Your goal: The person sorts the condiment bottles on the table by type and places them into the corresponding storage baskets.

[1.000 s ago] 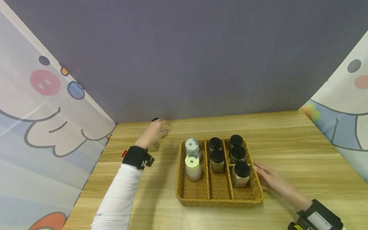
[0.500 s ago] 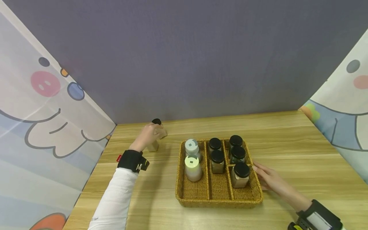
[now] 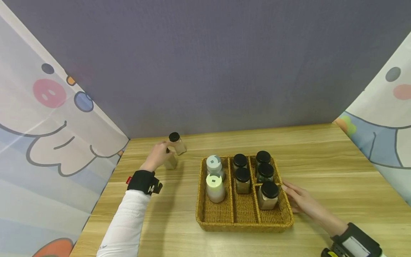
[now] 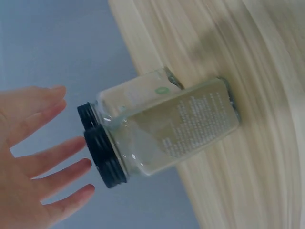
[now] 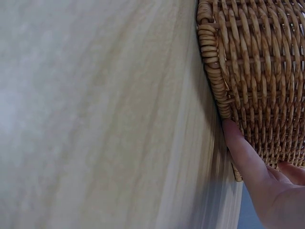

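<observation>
My left hand (image 3: pixel 157 156) is beside two square glass jars with black lids at the back left of the table. Its fingers are spread in the left wrist view, close to the lid of the nearer jar (image 4: pixel 181 129), and they hold nothing. Just behind that one stands the farther jar (image 3: pixel 178 146), with a green mark on its label. The right hand (image 3: pixel 300 200) touches the right side of a woven wicker basket (image 3: pixel 245 225). In the right wrist view its extended fingers lie against the basket's woven wall (image 5: pixel 262 86).
Two white-capped bottles (image 3: pixel 216 191) stand in the basket's left compartment. Black-lidded jars (image 3: pixel 243 184) fill part of the middle and right compartments. A grey wall panel (image 3: pixel 224 71) rises behind the wooden table (image 3: pixel 321 150), with printed curtains (image 3: pixel 51 150) at both sides.
My left hand has drawn back left and toward me, from above the farther jar to the nearer one, uncovering the farther jar. The right hand and basket stay put.
</observation>
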Action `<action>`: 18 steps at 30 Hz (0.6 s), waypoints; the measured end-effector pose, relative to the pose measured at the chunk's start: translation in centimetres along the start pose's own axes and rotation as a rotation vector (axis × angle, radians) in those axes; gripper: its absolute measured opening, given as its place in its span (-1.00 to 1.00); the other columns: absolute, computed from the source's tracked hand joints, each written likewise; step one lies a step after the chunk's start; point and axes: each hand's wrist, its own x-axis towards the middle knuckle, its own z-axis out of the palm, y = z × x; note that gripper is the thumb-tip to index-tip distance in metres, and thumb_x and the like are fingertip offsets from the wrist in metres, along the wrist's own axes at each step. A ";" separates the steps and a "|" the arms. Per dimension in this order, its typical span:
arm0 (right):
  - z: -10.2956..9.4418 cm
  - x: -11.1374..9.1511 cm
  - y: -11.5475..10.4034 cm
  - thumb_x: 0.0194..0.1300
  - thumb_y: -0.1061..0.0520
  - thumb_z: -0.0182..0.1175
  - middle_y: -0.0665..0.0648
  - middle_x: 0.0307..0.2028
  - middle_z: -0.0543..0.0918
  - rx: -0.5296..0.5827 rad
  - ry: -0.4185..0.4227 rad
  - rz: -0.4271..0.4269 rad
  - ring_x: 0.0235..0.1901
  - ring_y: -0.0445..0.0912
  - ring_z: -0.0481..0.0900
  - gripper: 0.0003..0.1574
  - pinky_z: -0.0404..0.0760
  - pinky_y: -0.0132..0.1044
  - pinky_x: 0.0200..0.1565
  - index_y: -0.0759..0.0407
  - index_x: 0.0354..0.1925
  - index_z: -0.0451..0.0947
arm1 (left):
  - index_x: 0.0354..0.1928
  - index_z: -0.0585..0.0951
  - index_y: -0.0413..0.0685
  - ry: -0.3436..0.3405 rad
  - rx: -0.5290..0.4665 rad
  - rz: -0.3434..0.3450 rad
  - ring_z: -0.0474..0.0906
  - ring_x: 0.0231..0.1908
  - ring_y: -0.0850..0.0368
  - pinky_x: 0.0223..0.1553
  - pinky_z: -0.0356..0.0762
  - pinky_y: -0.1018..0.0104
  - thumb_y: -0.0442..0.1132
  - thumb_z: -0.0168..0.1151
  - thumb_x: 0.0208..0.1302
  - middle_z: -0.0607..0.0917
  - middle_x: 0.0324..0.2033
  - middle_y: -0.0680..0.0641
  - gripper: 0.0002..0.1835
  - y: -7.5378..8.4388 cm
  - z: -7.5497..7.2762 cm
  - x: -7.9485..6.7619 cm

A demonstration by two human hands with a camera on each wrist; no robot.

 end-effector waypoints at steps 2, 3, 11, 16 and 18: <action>0.0 0.0 0.0 0.38 -0.07 -0.21 0.53 0.20 0.01 -0.001 0.003 0.004 0.12 0.33 0.19 -0.19 0.56 -0.04 -0.16 0.36 0.33 -0.27 | 0.02 0.48 -0.29 0.000 0.001 -0.007 0.48 -0.20 -0.22 -0.16 0.47 -0.02 -0.35 0.17 0.13 0.49 -0.08 -0.37 -0.63 -0.3 0.1 -0.1; 0.0 0.0 0.0 0.38 -0.08 -0.21 0.53 0.20 0.00 0.000 0.003 0.006 0.12 0.34 0.19 -0.19 0.56 -0.04 -0.16 0.36 0.33 -0.27 | 0.01 0.48 -0.29 -0.002 0.002 -0.009 0.46 -0.16 -0.24 -0.13 0.45 -0.04 -0.35 0.15 0.13 0.49 -0.08 -0.37 -0.64 -0.5 0.1 -0.1; -0.1 0.2 0.1 0.37 -0.11 -0.21 0.50 0.22 -0.03 0.006 0.002 0.024 0.15 0.32 0.15 -0.17 0.56 -0.05 -0.14 0.32 0.34 -0.28 | -0.01 0.49 -0.28 -0.013 -0.014 -0.047 0.39 -0.05 -0.30 -0.05 0.39 -0.09 -0.34 0.10 0.17 0.44 -0.03 -0.39 -0.67 -1.2 0.2 -0.2; 0.0 0.1 0.0 0.37 -0.10 -0.21 0.53 0.21 -0.02 0.010 0.020 0.027 0.13 0.32 0.20 -0.18 0.56 -0.05 -0.14 0.34 0.33 -0.27 | -0.06 0.51 -0.34 -0.007 -0.014 -0.019 0.41 -0.09 -0.29 -0.09 0.41 -0.06 -0.38 0.11 0.14 0.46 -0.08 -0.40 -0.70 -1.7 0.4 -0.2; 0.1 0.1 0.0 0.37 -0.09 -0.21 0.53 0.21 -0.02 0.012 0.019 0.024 0.12 0.32 0.21 -0.18 0.55 -0.05 -0.13 0.35 0.33 -0.27 | -0.07 0.51 -0.35 -0.006 -0.001 -0.014 0.42 -0.11 -0.29 -0.09 0.41 -0.06 -0.39 0.12 0.13 0.47 -0.11 -0.39 -0.70 -1.9 0.6 -0.2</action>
